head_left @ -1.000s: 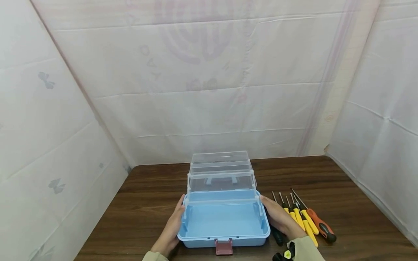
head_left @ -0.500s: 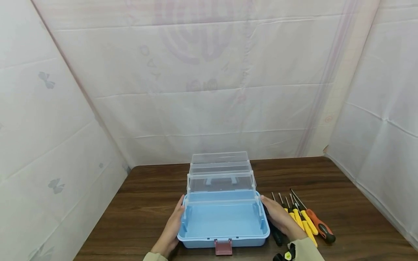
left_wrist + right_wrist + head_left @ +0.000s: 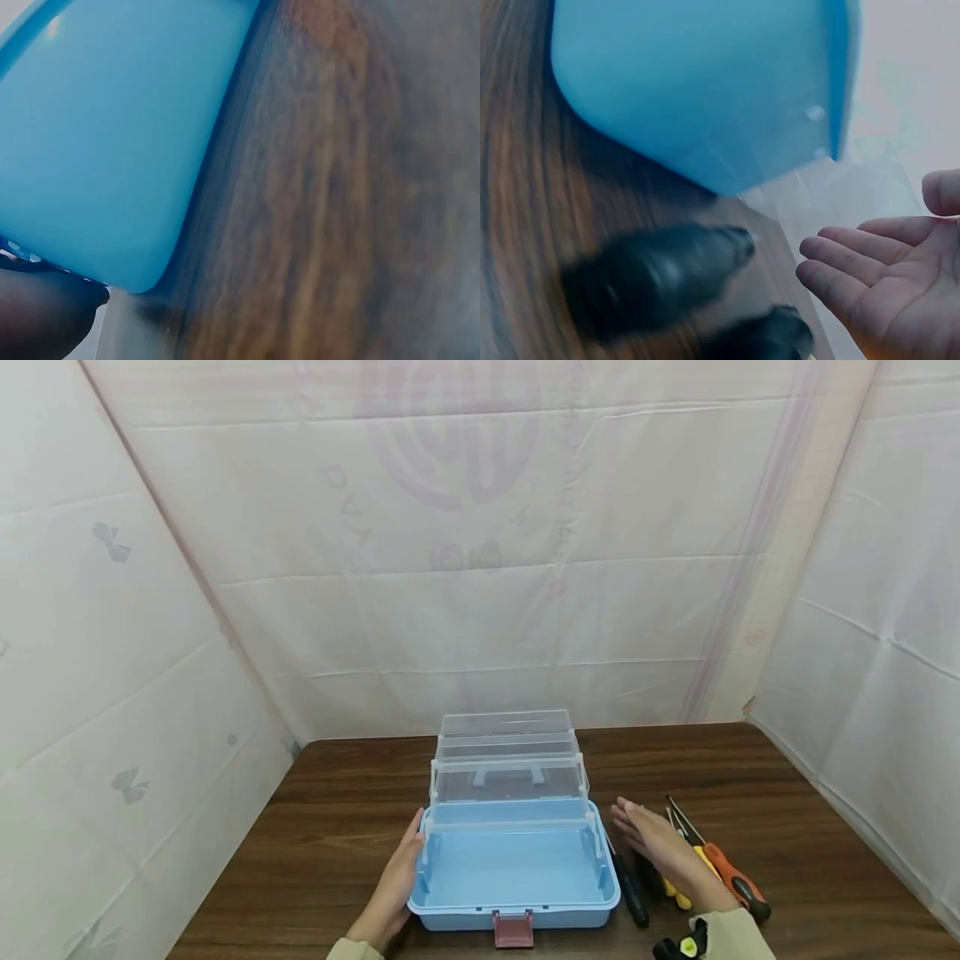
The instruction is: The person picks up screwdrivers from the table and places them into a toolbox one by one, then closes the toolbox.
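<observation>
A light-blue toolbox stands on the table, its clear lid and trays folded up behind the bare blue bottom compartment. A reddish latch hangs at its front. My left hand rests against the toolbox's left side; in the left wrist view one digit touches its edge, while the other digits are hidden. My right hand is apart from the toolbox, over the screwdrivers, palm turned towards it. In the right wrist view its fingers are extended and hold nothing.
Right of the toolbox lie a black-handled screwdriver, several yellow-handled screwdrivers partly under my right hand, and an orange-and-black one. Another black handle lies near my right cuff. White sheeting surrounds the dark wooden table.
My right hand has let go of the toolbox's right side and moved right, over the screwdrivers. My left hand and the toolbox have stayed in place.
</observation>
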Demonstrator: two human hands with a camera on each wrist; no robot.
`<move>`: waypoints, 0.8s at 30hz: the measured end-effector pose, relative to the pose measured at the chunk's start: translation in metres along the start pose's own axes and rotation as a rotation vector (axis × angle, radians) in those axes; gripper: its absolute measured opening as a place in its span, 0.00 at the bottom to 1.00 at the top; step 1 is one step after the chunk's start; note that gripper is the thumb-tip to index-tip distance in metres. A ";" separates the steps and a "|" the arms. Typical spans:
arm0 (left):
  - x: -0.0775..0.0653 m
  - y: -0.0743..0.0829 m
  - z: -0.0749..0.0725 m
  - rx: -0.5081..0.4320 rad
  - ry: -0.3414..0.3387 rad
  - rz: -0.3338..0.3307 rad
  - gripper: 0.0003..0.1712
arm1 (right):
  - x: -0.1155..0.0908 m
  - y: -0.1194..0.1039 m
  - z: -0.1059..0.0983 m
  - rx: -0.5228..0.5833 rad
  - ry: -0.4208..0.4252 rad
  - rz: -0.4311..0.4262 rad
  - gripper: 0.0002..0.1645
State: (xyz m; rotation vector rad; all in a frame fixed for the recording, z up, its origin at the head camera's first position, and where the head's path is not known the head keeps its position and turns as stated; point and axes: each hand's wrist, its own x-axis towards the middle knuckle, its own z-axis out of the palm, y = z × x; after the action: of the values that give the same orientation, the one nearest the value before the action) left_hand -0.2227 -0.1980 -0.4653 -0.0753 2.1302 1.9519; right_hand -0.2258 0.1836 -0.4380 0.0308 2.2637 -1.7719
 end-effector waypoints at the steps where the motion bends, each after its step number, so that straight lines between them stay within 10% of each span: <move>1: 0.000 0.000 0.000 0.004 0.001 0.002 0.33 | -0.002 -0.001 -0.003 -0.014 -0.003 -0.003 0.37; 24: 0.002 -0.003 -0.002 -0.005 -0.009 0.009 0.33 | -0.030 0.012 -0.078 -0.290 0.057 0.043 0.47</move>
State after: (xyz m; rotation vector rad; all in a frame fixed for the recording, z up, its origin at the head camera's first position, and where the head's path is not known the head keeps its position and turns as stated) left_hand -0.2241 -0.1998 -0.4686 -0.0570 2.1239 1.9587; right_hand -0.2097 0.2651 -0.4257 0.0736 2.5173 -1.4233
